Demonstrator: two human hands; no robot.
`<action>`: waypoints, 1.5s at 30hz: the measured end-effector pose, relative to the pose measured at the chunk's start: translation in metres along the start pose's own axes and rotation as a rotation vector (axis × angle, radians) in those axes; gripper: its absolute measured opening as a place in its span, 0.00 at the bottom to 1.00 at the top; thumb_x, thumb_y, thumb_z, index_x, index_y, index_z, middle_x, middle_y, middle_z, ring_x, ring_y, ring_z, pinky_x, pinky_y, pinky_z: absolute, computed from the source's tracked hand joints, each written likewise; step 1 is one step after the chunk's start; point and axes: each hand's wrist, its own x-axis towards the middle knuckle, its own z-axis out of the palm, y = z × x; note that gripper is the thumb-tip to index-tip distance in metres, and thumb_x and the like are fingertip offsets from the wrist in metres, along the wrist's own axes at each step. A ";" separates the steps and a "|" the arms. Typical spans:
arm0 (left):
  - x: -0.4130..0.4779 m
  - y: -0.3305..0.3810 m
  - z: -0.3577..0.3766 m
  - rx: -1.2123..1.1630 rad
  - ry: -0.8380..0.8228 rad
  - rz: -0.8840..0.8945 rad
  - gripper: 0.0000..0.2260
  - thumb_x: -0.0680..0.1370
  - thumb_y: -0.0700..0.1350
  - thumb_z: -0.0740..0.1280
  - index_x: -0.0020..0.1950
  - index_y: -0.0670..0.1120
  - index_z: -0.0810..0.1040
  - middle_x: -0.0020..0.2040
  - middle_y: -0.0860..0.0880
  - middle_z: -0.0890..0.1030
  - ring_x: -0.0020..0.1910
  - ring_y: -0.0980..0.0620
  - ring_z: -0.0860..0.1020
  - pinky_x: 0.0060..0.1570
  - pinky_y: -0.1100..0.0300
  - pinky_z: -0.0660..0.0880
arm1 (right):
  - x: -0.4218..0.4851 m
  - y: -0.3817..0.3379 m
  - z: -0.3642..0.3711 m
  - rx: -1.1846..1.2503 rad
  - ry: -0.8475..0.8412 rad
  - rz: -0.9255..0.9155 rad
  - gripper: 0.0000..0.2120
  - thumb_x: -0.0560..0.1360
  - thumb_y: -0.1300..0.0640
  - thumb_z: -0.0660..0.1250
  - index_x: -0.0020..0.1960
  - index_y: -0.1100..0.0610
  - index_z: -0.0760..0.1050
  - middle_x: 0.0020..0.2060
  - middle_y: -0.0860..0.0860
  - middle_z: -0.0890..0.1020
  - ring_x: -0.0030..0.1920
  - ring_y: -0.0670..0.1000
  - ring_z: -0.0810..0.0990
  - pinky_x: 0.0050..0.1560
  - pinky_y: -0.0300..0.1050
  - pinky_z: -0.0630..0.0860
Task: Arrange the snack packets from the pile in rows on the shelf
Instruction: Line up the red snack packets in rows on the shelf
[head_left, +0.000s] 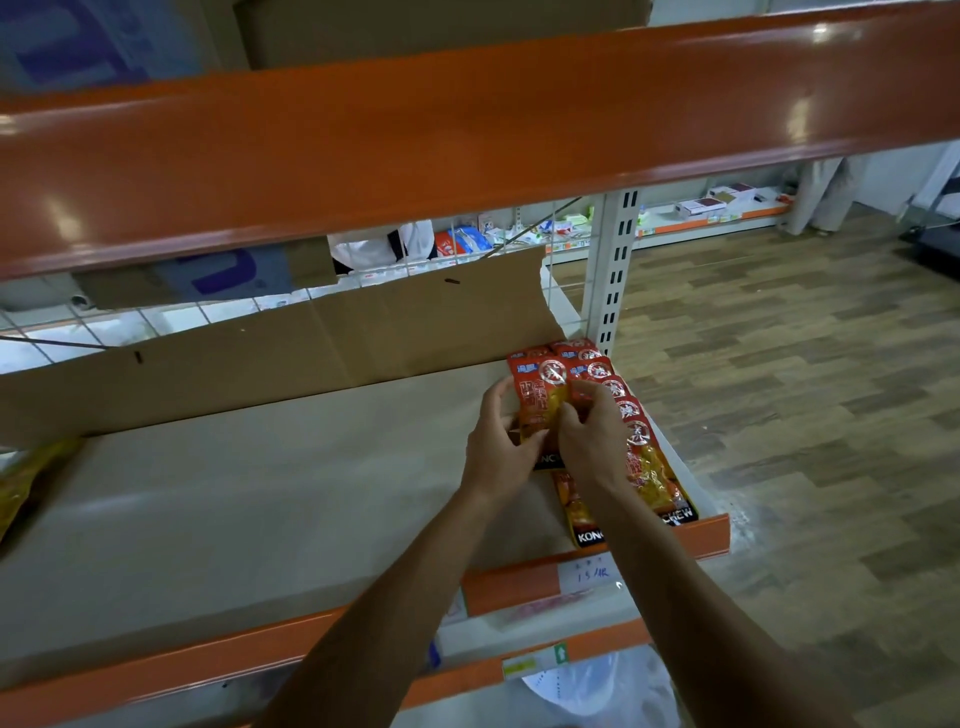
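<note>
Red and orange snack packets (639, 441) lie overlapped in a row at the right end of the beige shelf (260, 493). My left hand (493, 447) and my right hand (592, 436) both hold one red packet (537, 395) just left of that row, fingers curled round its edges. A second row starts below it, with a packet (574, 501) partly hidden under my right forearm. At the far left edge of the shelf lie yellow packets (26, 478).
A cardboard sheet (311, 338) stands along the back of the shelf against a wire grid. An orange beam (467, 140) crosses overhead. An orange price rail (519, 582) edges the shelf front. Wooden floor (805, 389) lies to the right. A white upright post (615, 270) marks the shelf's right end.
</note>
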 end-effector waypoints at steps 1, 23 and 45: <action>0.003 -0.002 -0.001 -0.025 0.025 -0.002 0.32 0.75 0.43 0.72 0.73 0.58 0.60 0.64 0.48 0.76 0.59 0.50 0.78 0.52 0.60 0.79 | 0.002 -0.001 0.002 -0.030 -0.010 -0.015 0.13 0.79 0.60 0.62 0.62 0.51 0.69 0.44 0.40 0.73 0.41 0.38 0.75 0.29 0.28 0.71; 0.080 -0.024 -0.025 0.512 0.202 -0.059 0.18 0.79 0.43 0.66 0.69 0.45 0.74 0.67 0.45 0.76 0.65 0.47 0.74 0.66 0.59 0.65 | 0.018 0.008 0.017 -0.634 -0.164 -0.306 0.14 0.78 0.61 0.62 0.63 0.56 0.73 0.58 0.51 0.77 0.60 0.51 0.73 0.60 0.43 0.69; 0.043 -0.032 -0.061 0.879 0.171 0.137 0.20 0.78 0.49 0.64 0.70 0.48 0.70 0.66 0.46 0.74 0.64 0.44 0.70 0.61 0.53 0.69 | 0.000 -0.012 0.054 -0.731 -0.262 -0.429 0.14 0.78 0.58 0.60 0.62 0.58 0.74 0.61 0.54 0.77 0.63 0.53 0.71 0.64 0.45 0.65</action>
